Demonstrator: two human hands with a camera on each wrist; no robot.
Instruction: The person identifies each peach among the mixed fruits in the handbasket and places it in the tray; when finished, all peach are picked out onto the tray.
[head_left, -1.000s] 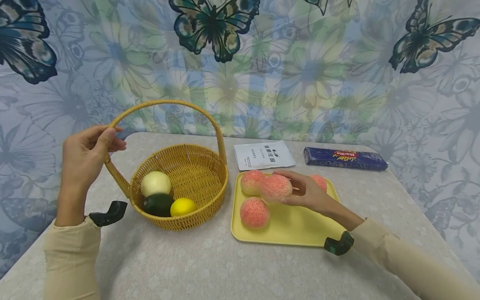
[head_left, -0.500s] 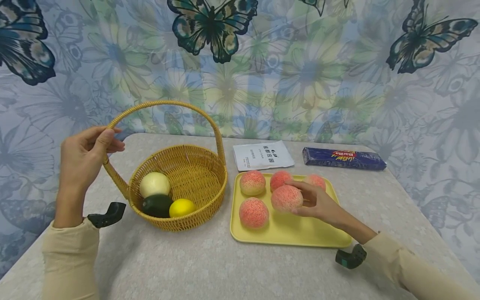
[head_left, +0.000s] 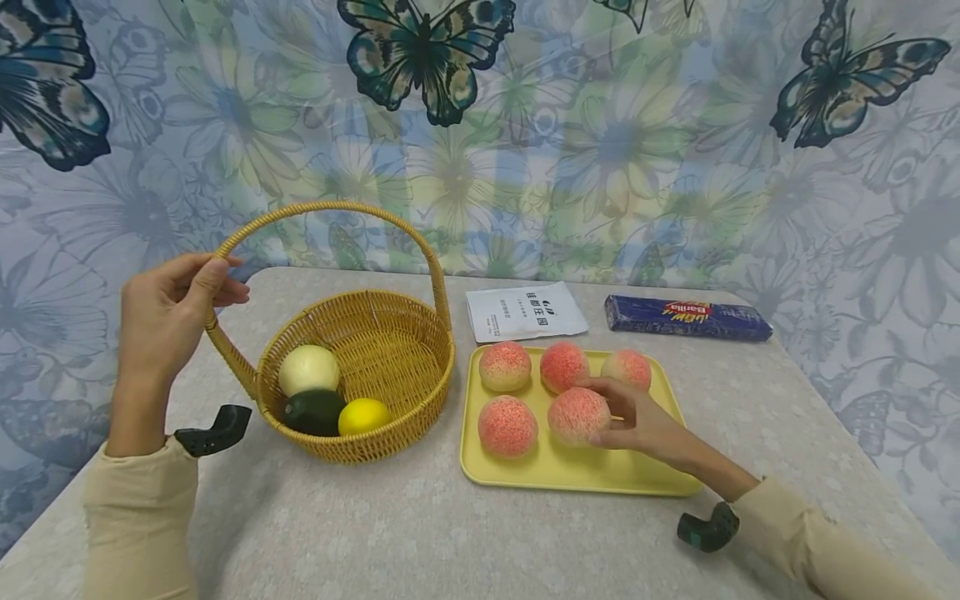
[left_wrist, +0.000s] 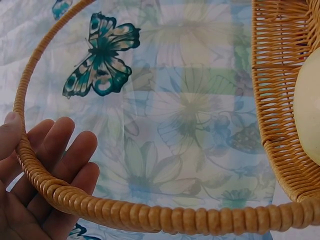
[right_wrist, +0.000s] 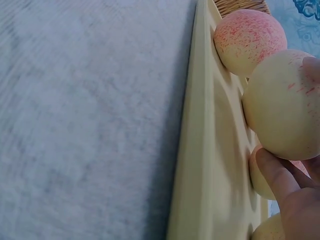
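Observation:
My left hand (head_left: 168, 312) pinches the handle (head_left: 330, 206) of a woven basket (head_left: 397, 354) between thumb and fingers; in the left wrist view the fingers are behind the handle (left_wrist: 100, 205). Inside the basket lie a pale round fruit or vegetable (head_left: 309, 370), a dark green avocado-like thing (head_left: 313, 412) and a lemon (head_left: 364, 415). My right hand (head_left: 648, 421) grips a peach (head_left: 577, 417) in the front row of a yellow tray (head_left: 585, 473). Whether that peach touches the tray, I cannot tell. Other peaches sit beside it (head_left: 507, 426) and behind it (head_left: 564, 367).
A white printed packet (head_left: 528, 312) lies behind the tray. To its right is a blue Barilla pasta pack (head_left: 688, 317). The basket stands left of the tray, with table surface (head_left: 420, 517) in front of both. A patterned cloth (head_left: 622, 167) hangs behind the table.
My right hand has moved the held peach right and down, from over the back-left peaches to the tray's front row. The left hand stays on the basket handle.

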